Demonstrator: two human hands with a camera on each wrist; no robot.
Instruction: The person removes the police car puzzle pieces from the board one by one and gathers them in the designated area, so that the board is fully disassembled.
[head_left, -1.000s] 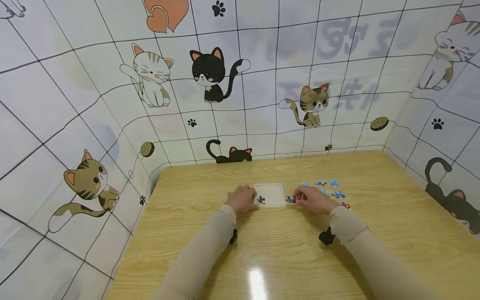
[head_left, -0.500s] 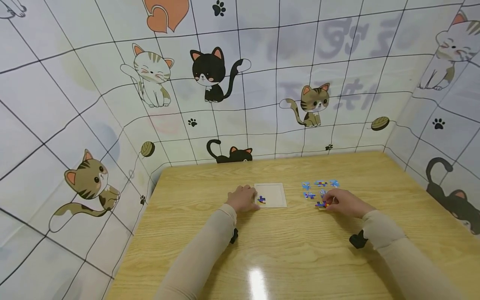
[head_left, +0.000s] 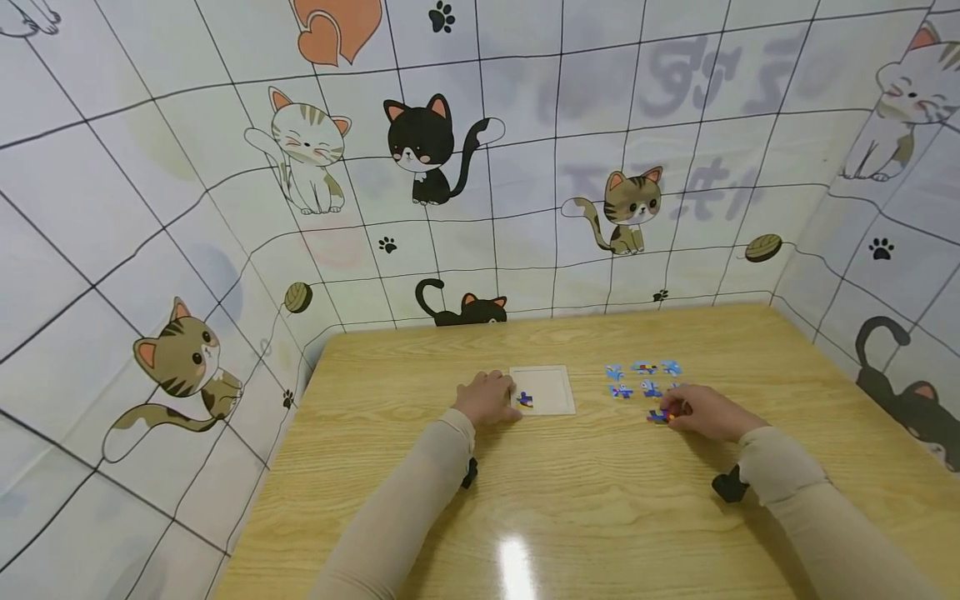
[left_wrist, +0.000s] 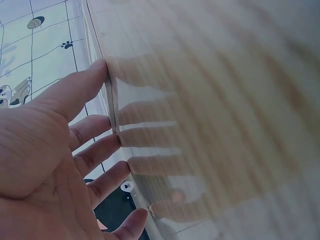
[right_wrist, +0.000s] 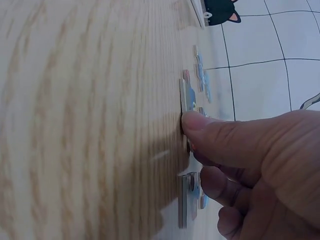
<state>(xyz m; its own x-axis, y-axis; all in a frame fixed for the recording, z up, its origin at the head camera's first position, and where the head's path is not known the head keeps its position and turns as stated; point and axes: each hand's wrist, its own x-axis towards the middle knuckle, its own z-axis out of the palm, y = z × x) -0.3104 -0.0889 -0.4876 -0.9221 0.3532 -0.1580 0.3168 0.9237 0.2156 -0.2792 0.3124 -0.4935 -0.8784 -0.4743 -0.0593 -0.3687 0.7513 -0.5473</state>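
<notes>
My left hand rests by the left side of a pale square puzzle tray, its fingertips at the tray's edge. In the left wrist view the fingers are spread and lightly bent. One blue, yellow and red jigsaw piece lies inside the tray, toward the lower left. To the right of the tray, my right hand pinches a blue and red jigsaw piece between thumb and fingers, low at the tabletop. The right wrist view shows the thumb on this piece's edge.
Several mostly light blue jigsaw pieces lie in rows just beyond my right hand. Another piece lies beneath the curled fingers in the right wrist view. The wooden table meets a cat-print cloth wall at its back.
My right hand has carried the blue and red jigsaw piece from the tray's right edge rightward, to the front of the loose pieces. My left hand stays at the tray.
</notes>
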